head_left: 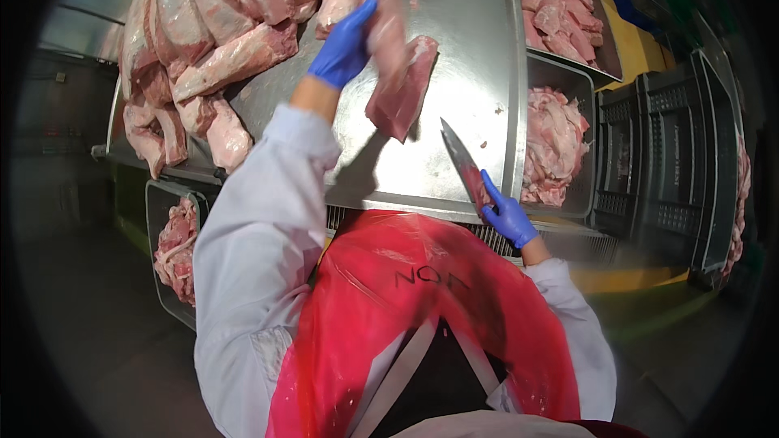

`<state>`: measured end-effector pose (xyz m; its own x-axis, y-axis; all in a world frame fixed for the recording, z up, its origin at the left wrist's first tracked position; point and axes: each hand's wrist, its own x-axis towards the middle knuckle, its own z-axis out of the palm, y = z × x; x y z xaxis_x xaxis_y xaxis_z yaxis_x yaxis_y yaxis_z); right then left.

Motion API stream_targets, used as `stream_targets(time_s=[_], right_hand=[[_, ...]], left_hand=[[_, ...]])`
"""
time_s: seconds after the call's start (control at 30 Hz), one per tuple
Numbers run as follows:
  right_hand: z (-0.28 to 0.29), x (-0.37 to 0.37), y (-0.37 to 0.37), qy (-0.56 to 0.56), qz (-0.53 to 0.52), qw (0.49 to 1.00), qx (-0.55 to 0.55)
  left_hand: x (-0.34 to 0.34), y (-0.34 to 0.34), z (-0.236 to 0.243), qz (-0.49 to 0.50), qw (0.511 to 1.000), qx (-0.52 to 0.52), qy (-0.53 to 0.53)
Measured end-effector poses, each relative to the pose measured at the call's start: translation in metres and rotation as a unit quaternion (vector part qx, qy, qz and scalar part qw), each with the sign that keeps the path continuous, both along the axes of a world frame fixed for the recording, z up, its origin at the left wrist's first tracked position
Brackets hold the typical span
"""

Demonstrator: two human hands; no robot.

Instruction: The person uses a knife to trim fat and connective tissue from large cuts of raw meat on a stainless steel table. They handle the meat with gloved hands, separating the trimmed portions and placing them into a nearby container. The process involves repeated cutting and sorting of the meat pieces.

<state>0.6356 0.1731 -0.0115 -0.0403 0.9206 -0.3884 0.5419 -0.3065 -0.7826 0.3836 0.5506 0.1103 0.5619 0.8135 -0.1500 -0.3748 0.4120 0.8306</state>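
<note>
My left hand [342, 42], in a blue glove, grips a pale pink piece of meat [383, 20], blurred by motion, above the steel work surface [471, 40]. Partly under it lies a darker red, elongated cut of meat [398, 105]. My right hand [507, 219], also gloved in blue, is closed on the handle of a long knife [460, 158] with its blade pointing up and left over the surface's front edge. Many large fat-covered slabs of meat [215, 0] are piled along the left and back of the surface.
At the right stand a tray of pink meat pieces [560, 16], a bin of pale trimmings [556, 146] and dark plastic crates [649, 162]. Another bin of trimmings [174, 251] sits low at the left. My pink apron [422, 292] is against the surface's front edge.
</note>
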Motion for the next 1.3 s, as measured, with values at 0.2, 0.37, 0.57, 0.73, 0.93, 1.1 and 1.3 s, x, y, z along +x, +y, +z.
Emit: stream_targets(time_s=[0.2, 0.37, 0.57, 0.73, 0.93, 1.1, 1.3], right_hand=[[-0.026, 0.020, -0.019, -0.012, -0.127, 0.991, 0.042], [-0.024, 0.007, -0.055, -0.002, -0.190, 0.981, -0.034], [-0.034, -0.018, -0.094, 0.022, -0.288, 0.955, -0.066], [-0.016, -0.019, -0.050, 0.027, -0.307, 0.949, -0.070], [-0.007, -0.018, -0.007, -0.076, -0.264, 0.961, -0.041], [-0.004, -0.015, -0.008, -0.068, -0.322, 0.944, -0.007], [-0.003, -0.036, -0.013, -0.032, -0.346, 0.936, -0.064]], left_hand=[[0.103, -0.037, -0.099, -0.095, 0.616, 0.372, 0.688], [0.016, 0.010, -0.170, -0.083, 0.639, 0.271, 0.715], [-0.012, 0.068, -0.206, -0.229, 0.901, -0.090, 0.356], [0.096, 0.059, -0.184, -0.159, 0.953, -0.258, 0.024], [0.205, 0.191, -0.071, -0.094, 0.898, 0.299, 0.308], [0.048, 0.328, -0.168, 0.092, 0.517, 0.218, 0.823], [0.029, 0.358, -0.165, -0.003, 0.591, 0.171, 0.788]])
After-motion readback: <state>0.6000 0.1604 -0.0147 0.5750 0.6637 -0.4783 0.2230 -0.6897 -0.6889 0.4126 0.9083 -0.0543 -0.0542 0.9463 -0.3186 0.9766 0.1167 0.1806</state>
